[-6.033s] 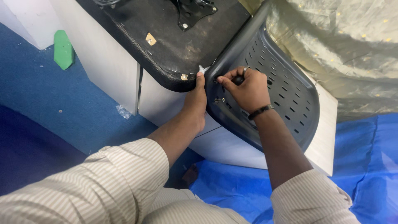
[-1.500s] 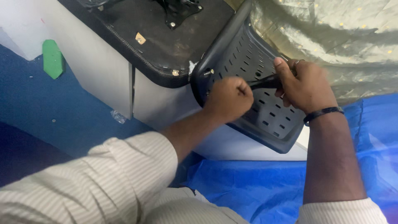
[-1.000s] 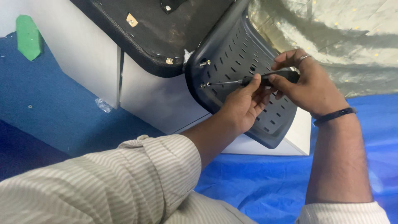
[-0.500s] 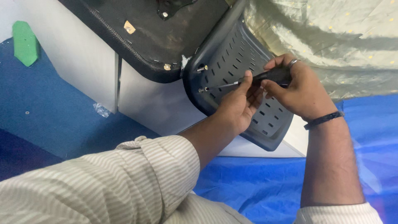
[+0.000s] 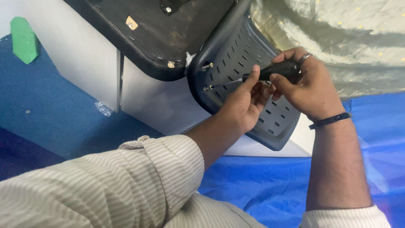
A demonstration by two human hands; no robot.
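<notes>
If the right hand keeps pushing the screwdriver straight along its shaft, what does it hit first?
Likely the lower screw in the grey slotted chair back: the right hand aims the screwdriver tip there, apparently already touching it.

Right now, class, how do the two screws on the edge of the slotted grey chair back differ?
The upper screw stands free, with no tool on it; the lower screw has the screwdriver tip set against it. The upper screw sits near the black seat pad, the lower screw further down the chair back. Both are small, silvery and stick out of the grey plastic.
</notes>
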